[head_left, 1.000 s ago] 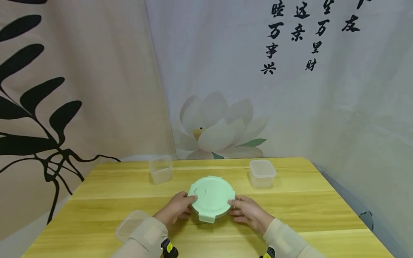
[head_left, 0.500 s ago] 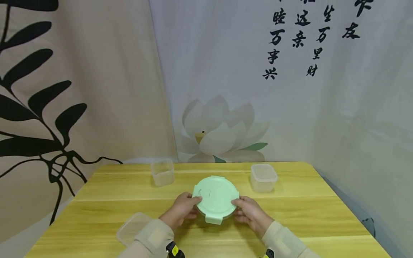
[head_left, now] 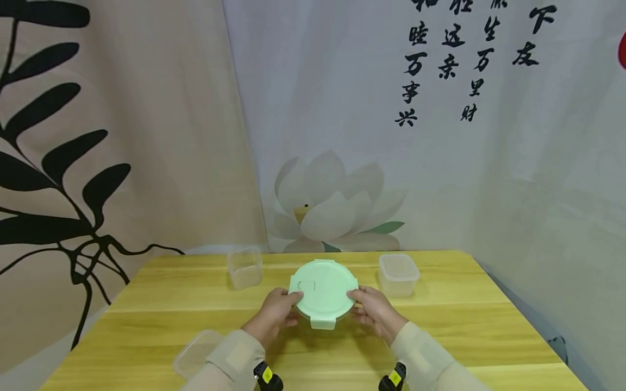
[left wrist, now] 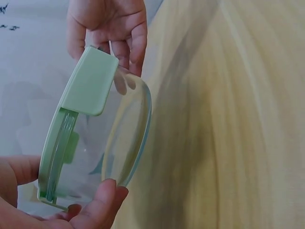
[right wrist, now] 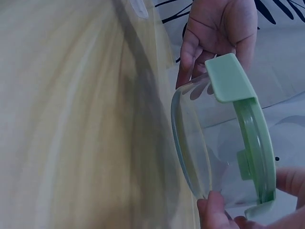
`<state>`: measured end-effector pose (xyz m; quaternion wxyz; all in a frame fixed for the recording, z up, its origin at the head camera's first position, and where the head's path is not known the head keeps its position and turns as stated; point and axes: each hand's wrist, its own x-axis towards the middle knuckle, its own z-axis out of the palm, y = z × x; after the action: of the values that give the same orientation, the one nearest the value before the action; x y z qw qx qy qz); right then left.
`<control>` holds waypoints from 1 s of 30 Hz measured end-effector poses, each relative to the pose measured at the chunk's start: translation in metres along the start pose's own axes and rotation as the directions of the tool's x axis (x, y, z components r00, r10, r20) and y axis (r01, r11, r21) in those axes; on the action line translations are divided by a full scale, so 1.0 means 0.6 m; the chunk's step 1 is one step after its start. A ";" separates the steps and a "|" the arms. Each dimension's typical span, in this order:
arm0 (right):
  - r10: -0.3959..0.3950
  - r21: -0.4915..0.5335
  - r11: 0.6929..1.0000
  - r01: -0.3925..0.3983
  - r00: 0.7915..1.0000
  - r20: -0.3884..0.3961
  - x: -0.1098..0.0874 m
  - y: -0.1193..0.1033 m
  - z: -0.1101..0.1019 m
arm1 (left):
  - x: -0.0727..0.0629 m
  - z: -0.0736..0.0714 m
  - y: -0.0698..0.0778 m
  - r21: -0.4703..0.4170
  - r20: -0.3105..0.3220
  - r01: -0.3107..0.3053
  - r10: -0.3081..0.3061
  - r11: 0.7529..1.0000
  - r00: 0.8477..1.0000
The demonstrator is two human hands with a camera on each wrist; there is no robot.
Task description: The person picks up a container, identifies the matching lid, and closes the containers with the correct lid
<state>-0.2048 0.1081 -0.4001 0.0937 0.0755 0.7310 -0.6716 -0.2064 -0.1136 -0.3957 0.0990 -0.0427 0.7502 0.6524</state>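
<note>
A round clear glass food container with a mint green snap lid is held level a little above the table. My left hand grips it from the left side, thumb on the lid's edge and fingers under the bowl. On the opposite side my right hand holds it the same way. The right wrist view shows one green side clip folded down over the glass wall. Through the clear wall, the inside looks bare. Both sleeves carry a dark wrist device below the cuff.
Two clear plastic tubs stand at the back, a left tub and a right tub. A clear plastic lid or shallow tray lies at front left, partly behind the left sleeve. Printed curtains hang behind the wooden table.
Both hands have raised the container and brought it toward the back of the table, keeping the same grip. The head view has tilted up slightly. The tubs stay put.
</note>
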 end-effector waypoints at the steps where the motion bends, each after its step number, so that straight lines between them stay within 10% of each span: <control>1: 0.001 -0.001 1.000 -0.001 1.000 0.003 0.002 -0.004 0.000 | 0.002 0.000 0.003 -0.009 -0.001 0.003 -0.003 1.000 1.000; 30: 0.069 0.057 0.996 -0.066 0.996 -0.053 0.088 -0.022 0.010 | 0.066 0.001 0.015 -0.069 -0.052 0.060 -0.063 0.996 0.997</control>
<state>-0.2588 0.1000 -0.4005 0.0943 0.1210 0.7114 -0.6858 -0.2470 -0.1091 -0.3953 0.0971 -0.0868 0.7284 0.6727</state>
